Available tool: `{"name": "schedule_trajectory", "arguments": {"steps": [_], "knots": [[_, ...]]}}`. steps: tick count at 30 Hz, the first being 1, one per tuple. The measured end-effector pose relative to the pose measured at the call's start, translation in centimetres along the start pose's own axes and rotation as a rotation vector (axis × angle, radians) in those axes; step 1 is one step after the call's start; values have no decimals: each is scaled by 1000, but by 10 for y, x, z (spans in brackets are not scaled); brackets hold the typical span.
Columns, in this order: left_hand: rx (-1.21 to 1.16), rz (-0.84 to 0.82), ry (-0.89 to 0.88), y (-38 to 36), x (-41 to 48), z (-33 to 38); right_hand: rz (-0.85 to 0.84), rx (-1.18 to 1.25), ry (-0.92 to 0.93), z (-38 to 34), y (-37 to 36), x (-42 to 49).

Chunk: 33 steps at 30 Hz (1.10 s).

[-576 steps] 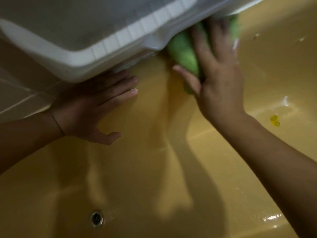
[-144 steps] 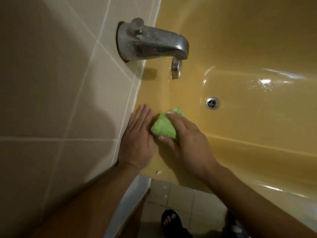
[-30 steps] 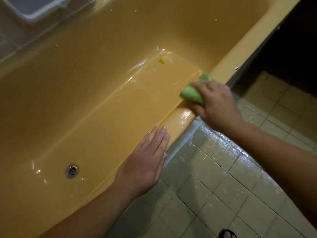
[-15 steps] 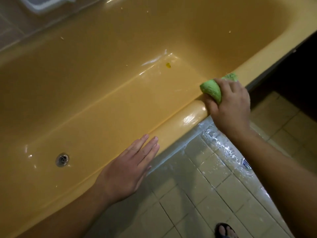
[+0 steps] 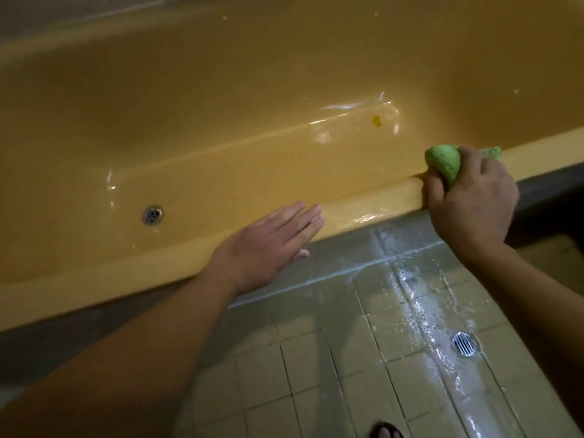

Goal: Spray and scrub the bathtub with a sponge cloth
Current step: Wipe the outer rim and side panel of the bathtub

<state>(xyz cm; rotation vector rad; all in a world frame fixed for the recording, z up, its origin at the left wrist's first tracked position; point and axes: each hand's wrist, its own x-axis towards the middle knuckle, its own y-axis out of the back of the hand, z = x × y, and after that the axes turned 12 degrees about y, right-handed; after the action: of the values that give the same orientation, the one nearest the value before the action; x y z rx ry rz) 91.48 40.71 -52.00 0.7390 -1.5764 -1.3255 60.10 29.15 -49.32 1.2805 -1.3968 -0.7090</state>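
The yellow bathtub point(image 5: 221, 90) fills the upper part of the view, its near rim point(image 5: 363, 210) wet and shiny. My right hand point(image 5: 471, 200) grips a bunched green sponge cloth point(image 5: 442, 161) and presses it on the near rim at the right. My left hand point(image 5: 268, 245) lies flat on the same rim near the middle, fingers straight and pointing right. The tub's round metal drain point(image 5: 152, 214) sits in the tub bottom at the left. A small yellow speck point(image 5: 376, 120) lies on the tub floor.
Wet, foamy green floor tiles point(image 5: 316, 358) lie below the tub, with a round floor drain point(image 5: 465, 343) at the right. A foot in a sandal point(image 5: 385, 431) shows at the bottom edge. A tiled wall edge point(image 5: 79, 7) runs along the top left.
My right hand has slid the sponge cloth along the near rim toward the right. My left hand stays flat on the rim. The camera has swung, showing more of the floor and its drain.
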Motion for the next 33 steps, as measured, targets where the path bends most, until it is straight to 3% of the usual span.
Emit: {"name": "schedule_trajectory", "arguments": {"steps": [7, 10, 15, 19, 23, 27, 33], "knots": [[18, 203, 310, -1, -104, 13, -48, 95, 417, -119, -20, -72], [138, 386, 475, -21, -179, -8, 96, 129, 573, -171, -50, -106], [229, 525, 531, -56, -263, -55, 386, 129, 941, -273, -102, -150], [155, 705, 643, -82, -311, -89, 533, 147, 1089, -368, -133, -186], [122, 752, 841, -107, -357, -115, 607, 91, 1190, -443, -152, -214], [174, 787, 857, -121, -402, -141, 637, 23, 1261, -494, -165, -235], [12, 964, 1110, -139, -439, -166, 624, -15, 1418, -582, -174, -260]]}}
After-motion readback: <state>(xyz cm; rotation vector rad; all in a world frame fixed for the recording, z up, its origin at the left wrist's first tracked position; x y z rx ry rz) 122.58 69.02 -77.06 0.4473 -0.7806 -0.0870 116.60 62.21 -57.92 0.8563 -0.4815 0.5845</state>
